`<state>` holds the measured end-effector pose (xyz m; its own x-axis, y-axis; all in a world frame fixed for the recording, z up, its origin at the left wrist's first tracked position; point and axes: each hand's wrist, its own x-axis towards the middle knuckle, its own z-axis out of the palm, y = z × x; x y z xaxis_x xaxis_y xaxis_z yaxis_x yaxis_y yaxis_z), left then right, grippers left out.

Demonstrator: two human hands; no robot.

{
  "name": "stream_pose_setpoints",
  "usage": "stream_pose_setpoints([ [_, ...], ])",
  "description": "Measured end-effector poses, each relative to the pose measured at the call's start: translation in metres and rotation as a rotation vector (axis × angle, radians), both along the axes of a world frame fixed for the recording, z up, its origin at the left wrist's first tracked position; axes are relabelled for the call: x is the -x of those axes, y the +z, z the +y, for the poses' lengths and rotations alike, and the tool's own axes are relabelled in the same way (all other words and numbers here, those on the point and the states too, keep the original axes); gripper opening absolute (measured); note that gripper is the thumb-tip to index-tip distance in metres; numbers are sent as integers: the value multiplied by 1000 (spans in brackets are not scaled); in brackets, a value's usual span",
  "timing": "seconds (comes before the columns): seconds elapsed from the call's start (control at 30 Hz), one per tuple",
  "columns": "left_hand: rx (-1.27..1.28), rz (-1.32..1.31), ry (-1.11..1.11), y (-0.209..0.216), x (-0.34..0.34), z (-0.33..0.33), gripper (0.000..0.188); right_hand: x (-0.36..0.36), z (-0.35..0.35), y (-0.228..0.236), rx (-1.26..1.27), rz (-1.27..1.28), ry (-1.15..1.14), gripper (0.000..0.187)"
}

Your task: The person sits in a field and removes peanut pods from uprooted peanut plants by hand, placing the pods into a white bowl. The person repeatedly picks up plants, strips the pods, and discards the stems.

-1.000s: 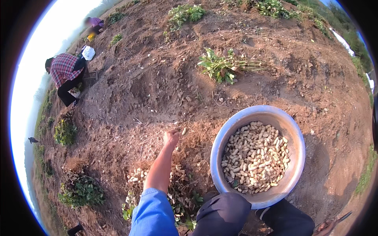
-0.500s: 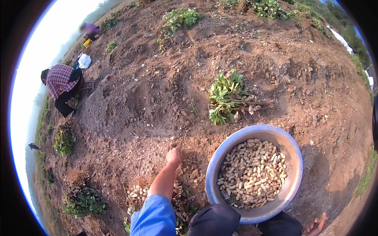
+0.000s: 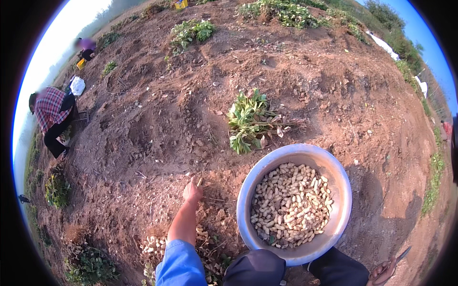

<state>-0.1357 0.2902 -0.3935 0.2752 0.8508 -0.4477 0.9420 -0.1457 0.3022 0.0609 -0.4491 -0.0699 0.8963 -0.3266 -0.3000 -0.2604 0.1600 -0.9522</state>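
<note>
My left hand (image 3: 192,191) reaches out over the soil with fingers closed. A small tan peanut (image 3: 200,182) shows at its fingertips. My right hand (image 3: 381,272), low at the right edge, is closed on a pair of scissors (image 3: 403,254) with the blades pointing up and outward. Between the hands, against my dark-trousered knees, stands a wide metal basin (image 3: 341,205) partly filled with peanuts in their shells (image 3: 292,205). Beneath my left forearm lie pulled peanut plants (image 3: 204,238) with pods on them, partly hidden by the blue sleeve.
A bunch of cut leafy plants (image 3: 250,121) lies beyond the basin. More plant heaps (image 3: 90,264) lie at the lower left. A person in a checked shirt (image 3: 50,108) bends over at the left, near a white bag (image 3: 77,86). Farther off is another person (image 3: 86,47) by a yellow container (image 3: 81,64).
The whole view has shifted, so most things sit farther left. The peanut at my left fingertips now shows, and the scissors in my right hand have come into sight.
</note>
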Motion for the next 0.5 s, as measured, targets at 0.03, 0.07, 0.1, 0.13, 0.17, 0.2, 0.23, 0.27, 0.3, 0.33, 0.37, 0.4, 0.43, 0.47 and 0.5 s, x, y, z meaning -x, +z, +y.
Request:
stream_pose_setpoints([
  [0.03,16,8,-54,-5,1,5,34,3,-7,-3,-30,-50,60,33],
  [0.07,8,8,-69,-6,1,6,43,4,-7,0,-55,-99,116,33],
  [0.1,33,28,-35,-10,-4,10,35,8,-6,5,-79,-155,169,33],
  [0.13,72,74,-40,-12,-6,11,31,1,-18,5,-613,-199,589,34],
  [0.17,99,121,-40,-9,-8,14,27,3,-1,5,-351,-190,321,32],
  [0.2,72,126,-23,-4,-11,13,23,6,39,13,-87,-169,48,32],
  [0.23,51,127,-3,-2,-12,10,20,8,60,20,179,-141,-223,34],
  [0.27,33,127,-31,-3,-10,9,19,9,57,20,185,-118,-210,31],
  [0.3,-58,72,-11,0,-11,1,23,11,55,19,170,-136,-232,31],
  [0.33,-82,29,-25,-3,-11,-1,26,12,55,18,155,-155,-252,31],
  [0.37,-111,-18,-39,-6,-9,3,31,12,54,15,133,-176,-275,31],
  [0.4,-126,-119,-11,-12,-7,7,34,12,51,11,98,-208,-224,32],
  [0.43,-204,-357,33,-35,5,17,36,11,59,12,91,-209,-193,35],
  [0.47,-191,-501,63,-29,0,15,32,14,73,15,92,-206,-170,38],
  [0.5,-170,-647,87,-10,-8,9,29,20,81,21,97,-206,-154,41],
])
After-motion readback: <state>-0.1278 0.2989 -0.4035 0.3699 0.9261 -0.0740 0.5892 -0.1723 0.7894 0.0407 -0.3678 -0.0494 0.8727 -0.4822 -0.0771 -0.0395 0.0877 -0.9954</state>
